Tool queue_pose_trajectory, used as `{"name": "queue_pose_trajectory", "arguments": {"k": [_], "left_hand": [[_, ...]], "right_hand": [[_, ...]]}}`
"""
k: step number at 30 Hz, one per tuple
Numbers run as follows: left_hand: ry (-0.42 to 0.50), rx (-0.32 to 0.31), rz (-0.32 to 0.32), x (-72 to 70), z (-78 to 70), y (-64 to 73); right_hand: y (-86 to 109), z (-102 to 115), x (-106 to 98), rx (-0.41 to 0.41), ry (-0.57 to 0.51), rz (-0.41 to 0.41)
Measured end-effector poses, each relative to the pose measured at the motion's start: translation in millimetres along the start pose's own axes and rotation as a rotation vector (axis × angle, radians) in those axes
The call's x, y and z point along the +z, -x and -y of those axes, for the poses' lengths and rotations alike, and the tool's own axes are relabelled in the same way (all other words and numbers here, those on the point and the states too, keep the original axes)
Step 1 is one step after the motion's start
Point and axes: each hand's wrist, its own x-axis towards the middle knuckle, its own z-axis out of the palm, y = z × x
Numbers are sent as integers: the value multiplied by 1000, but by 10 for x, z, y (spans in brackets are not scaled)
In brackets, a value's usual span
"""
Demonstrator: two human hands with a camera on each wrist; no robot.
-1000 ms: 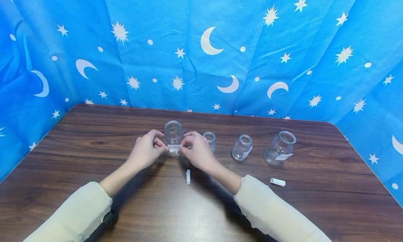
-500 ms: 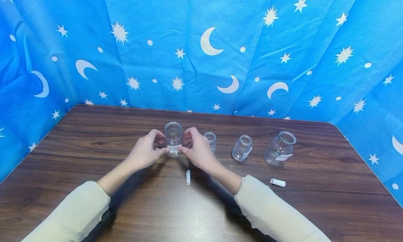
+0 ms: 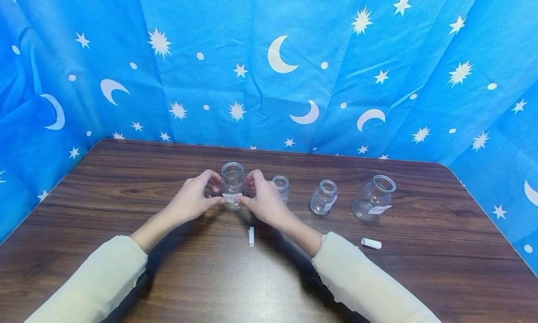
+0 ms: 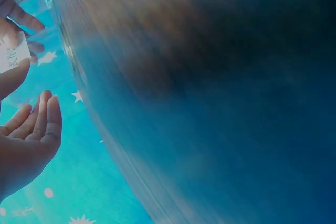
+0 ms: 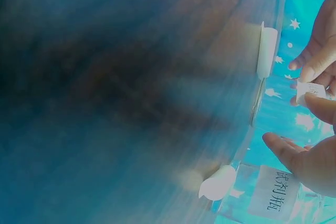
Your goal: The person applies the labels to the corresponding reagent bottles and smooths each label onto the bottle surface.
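Note:
A clear glass jar [image 3: 233, 173] stands upright on the table with a white paper label [image 3: 232, 198], bearing handwriting, across its lower front. My left hand [image 3: 194, 196] is at the jar's left side, its thumb tip on the label's left end. From the right, my right hand [image 3: 268, 201] puts its thumb on the label's other end. In the left wrist view, the left fingers [image 4: 46, 116] are loosely extended, away from the glass. Right fingers [image 5: 283, 148] look similarly relaxed in the right wrist view. The label's back is hidden.
Behind my right hand is a small glass jar [image 3: 281, 185], partly covered. Further right stand another small labelled jar [image 3: 322, 199] and a large labelled jar [image 3: 371, 199]. Two white rolled pieces, one in front [image 3: 251, 236] and one at right [image 3: 371, 243], lie on the table [image 3: 201, 276].
My fingertips pinched the label's ends at first. Since then the fingers have loosened and spread beside the jar, while the thumbs stay on the label. The other jars have not moved.

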Motion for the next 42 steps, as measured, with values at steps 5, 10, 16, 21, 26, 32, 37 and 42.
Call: {"name": "queue_pose_trajectory", "arguments": {"k": [5,10,16,21,26,32,37,42], "left_hand": [[-3,-2,-22,-14,-7,-32],[-17,19,-30,-19,23,-58],[-55,31,-7,-10,5,-55],[-101,59,-3,7,-7,-55],[-129,79,-2,3,-4,-60],[-164,111,-2,-24,6,-61],[-191,155,4,-39,16,-63],[-215,187,20,-54,27,-71]], "right_hand": [[-10,11,-3,2,24,12],[-16,9,2,-5,47,11],[-10,6,14,-45,89,-3],[0,3,20,-73,106,-23],[12,-6,33,-96,149,-27],[23,-12,27,-101,154,-15],[27,-18,7,-106,159,3],[25,-39,-11,-126,189,26]]}}
